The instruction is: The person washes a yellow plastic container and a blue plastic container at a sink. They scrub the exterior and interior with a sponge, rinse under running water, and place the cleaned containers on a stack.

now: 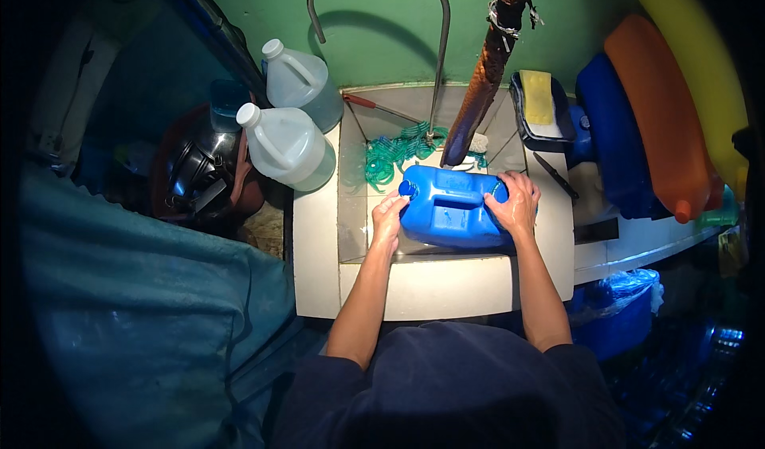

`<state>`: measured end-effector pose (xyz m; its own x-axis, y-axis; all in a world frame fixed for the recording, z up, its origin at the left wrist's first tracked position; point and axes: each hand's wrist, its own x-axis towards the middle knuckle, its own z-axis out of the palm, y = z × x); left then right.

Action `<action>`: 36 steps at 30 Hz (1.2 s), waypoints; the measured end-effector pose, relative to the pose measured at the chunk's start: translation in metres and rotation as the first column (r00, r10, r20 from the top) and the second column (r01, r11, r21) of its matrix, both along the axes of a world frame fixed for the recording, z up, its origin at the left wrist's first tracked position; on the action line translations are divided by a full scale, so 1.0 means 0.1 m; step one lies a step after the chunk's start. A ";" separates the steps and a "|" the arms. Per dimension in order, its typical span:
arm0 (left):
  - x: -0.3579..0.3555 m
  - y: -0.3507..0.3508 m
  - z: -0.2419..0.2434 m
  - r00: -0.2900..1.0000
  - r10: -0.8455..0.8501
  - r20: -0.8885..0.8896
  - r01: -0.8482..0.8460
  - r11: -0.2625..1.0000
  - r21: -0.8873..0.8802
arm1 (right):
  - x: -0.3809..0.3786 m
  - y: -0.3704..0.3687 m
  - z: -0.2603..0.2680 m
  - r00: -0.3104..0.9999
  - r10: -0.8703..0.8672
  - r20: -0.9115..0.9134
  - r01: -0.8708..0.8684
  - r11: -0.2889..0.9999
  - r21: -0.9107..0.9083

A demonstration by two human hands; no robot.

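Observation:
A blue plastic jerrycan [454, 225] lies across the tiled sink [352, 228], its moulded handle facing up. At the jerrycan's left end, my left hand [387, 216] grips beside the small blue cap [407, 188], with the thumb against the cap's base. My right hand [517, 204] is curled over the large round blue cap [499, 193] at the other end, and drops of water show on its back. The undersides of both hands are hidden. Behind the jerrycan, green netting [394, 150] lies heaped in the sink near a white scrubber [479, 143].
Two translucent jugs with white caps [299, 156] stand left of the sink. A gooseneck faucet [443, 30] and a brown-wrapped pipe [478, 90] rise behind it. On the right are a knife [556, 175], a tray with a yellow sponge [536, 97] and large coloured containers [651, 114].

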<state>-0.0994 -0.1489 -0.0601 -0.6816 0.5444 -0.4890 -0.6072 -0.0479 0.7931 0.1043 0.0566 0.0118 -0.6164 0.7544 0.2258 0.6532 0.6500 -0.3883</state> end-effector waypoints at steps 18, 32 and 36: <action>-0.59 -0.37 -0.86 0.996 -0.081 0.035 0.088 0.867 -0.490 | 0.02 0.02 -0.04 0.993 0.007 -0.119 -0.009 1.000 -0.016; -0.44 0.11 0.34 0.561 -0.630 -0.537 0.378 0.772 -0.512 | 1.06 0.97 -0.53 0.975 -0.218 0.033 0.215 0.974 0.066; -0.54 0.21 0.39 0.571 -0.717 -0.400 0.382 0.664 -0.643 | 1.05 1.17 -0.63 0.967 -0.177 0.185 0.169 0.984 0.055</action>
<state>-0.1537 -0.1282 -0.0216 -0.5361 0.7453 -0.3964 0.2113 0.5732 0.7917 0.2092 0.1737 -0.0509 -0.5115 0.8463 0.1490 0.8160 0.5327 -0.2245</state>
